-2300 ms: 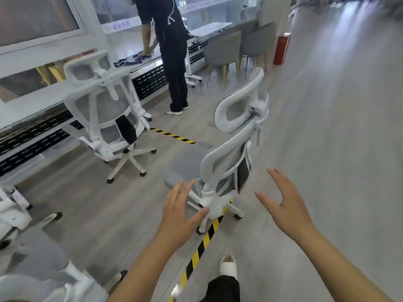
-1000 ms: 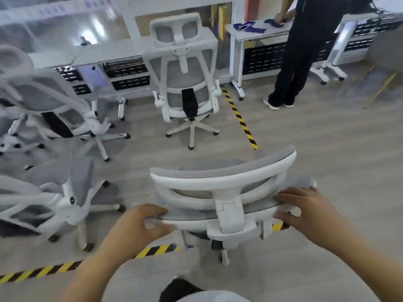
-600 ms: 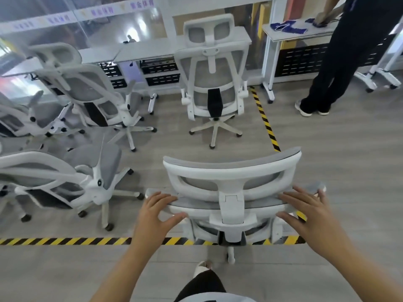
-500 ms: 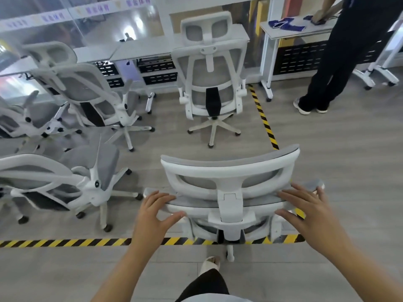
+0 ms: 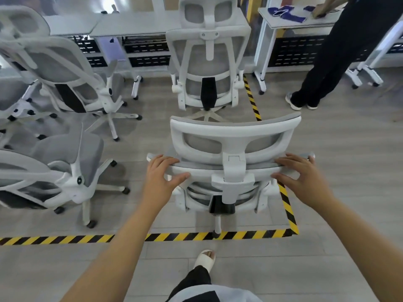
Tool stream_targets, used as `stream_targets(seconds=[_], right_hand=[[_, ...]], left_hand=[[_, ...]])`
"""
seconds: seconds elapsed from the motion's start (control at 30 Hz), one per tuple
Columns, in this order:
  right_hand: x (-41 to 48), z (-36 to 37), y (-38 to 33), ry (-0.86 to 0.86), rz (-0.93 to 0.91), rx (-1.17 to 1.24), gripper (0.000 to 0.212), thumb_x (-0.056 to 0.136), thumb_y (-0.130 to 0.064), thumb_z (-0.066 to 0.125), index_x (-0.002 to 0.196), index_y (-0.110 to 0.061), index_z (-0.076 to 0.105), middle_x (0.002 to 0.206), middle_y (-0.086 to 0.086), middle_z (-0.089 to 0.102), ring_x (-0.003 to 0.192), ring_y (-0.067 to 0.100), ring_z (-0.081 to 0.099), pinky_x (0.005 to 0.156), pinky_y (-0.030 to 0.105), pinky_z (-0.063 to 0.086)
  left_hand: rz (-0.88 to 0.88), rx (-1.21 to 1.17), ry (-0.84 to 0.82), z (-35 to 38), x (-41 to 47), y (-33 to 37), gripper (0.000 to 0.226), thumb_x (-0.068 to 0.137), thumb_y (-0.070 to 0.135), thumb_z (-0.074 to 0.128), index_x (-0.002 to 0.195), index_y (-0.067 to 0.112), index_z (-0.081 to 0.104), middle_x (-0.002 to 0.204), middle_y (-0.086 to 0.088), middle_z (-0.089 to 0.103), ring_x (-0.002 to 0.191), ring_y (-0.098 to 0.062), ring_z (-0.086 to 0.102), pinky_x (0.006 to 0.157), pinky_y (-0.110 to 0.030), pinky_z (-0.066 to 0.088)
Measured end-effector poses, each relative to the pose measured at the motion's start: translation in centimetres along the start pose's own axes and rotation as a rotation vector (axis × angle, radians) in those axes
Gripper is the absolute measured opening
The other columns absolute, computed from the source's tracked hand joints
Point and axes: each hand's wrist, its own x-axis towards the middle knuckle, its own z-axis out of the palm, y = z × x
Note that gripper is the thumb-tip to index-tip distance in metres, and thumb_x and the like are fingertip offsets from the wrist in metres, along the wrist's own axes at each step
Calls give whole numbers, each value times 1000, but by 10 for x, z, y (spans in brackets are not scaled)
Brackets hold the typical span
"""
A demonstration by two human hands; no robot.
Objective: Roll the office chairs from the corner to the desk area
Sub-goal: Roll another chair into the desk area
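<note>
A white office chair (image 5: 234, 136) with grey mesh stands right in front of me, its back toward me. My left hand (image 5: 160, 179) grips the left end of the backrest's top rail, fingers over it and thumb under. On the right end of the same rail rests my right hand (image 5: 303, 177), wrapped the same way. The chair's base (image 5: 217, 225) sits on the yellow-black floor tape (image 5: 189, 236). A second white chair (image 5: 207, 62) stands just beyond it, close to the white desks (image 5: 130, 25).
Several more white chairs (image 5: 65, 83) crowd the left side, one (image 5: 61, 171) close to my left arm. A person in dark trousers (image 5: 331, 55) stands at a desk (image 5: 301, 20) at the right. Bare floor lies to the right and behind me.
I have turned from open floor toward the desks. Both hands went from free in the air to gripping the backrest, and the chair has rolled forward close behind the second chair.
</note>
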Motion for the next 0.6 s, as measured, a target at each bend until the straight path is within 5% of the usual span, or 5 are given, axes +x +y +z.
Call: stream_targets(seconds=[0.13,0.27,0.37,0.5,0.6], right_hand=[[15,5,-3,-16,26,-34,37,84,-32,70,120,-22,65,128,-7,57,134,-3,27,118,46,14],[9,18,-6,59,70,-107,45,86,-29,68,129,-18,60,137,2,56,140,23,32,113,41,27],[4,21,-8,97,95,-39,47,84,-33,65,128,-20,60,136,-5,54,141,17,33,111,37,30],[7,20,-8,123,98,-31,46,81,-34,65,125,-22,63,132,-14,51,140,13,35,110,42,35],[12,20,-9,130,85,-44,46,79,-31,67,124,-20,64,131,-12,52,138,10,35,110,43,34]], left_hand=[[25,30,-4,2,20,-3,45,80,49,72,117,25,64,126,19,50,137,-5,28,104,-21,24],[43,36,-5,10,21,-8,49,82,55,64,122,26,61,135,16,48,142,-5,23,105,-9,17],[49,-15,53,15,15,-11,46,82,53,63,121,29,63,136,14,48,143,-7,25,102,0,16],[56,-82,96,20,16,-12,42,79,46,67,118,30,66,135,10,51,142,-7,28,107,-19,28],[64,-99,107,23,17,-13,42,77,44,68,118,33,64,134,11,50,141,-7,29,105,-15,29]])
